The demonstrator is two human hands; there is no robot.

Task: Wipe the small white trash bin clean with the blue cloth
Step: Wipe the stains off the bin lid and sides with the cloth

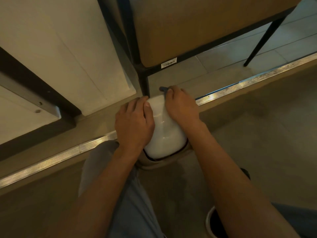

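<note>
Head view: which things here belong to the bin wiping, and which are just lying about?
Job:
bin, white, held between both hands
cloth, blue, mostly hidden under the right hand
left hand, steadying the bin

Lying about:
chair
barcode label
floor strip
shoe

A ribbed silver metal threshold strip [257,79] is running diagonally across the dull grey floor [248,134]. A tan-panelled furniture piece on a black metal frame [180,31] is standing beyond it, beside a white panelled door [68,40]. Dim warm light is falling everywhere.
</note>
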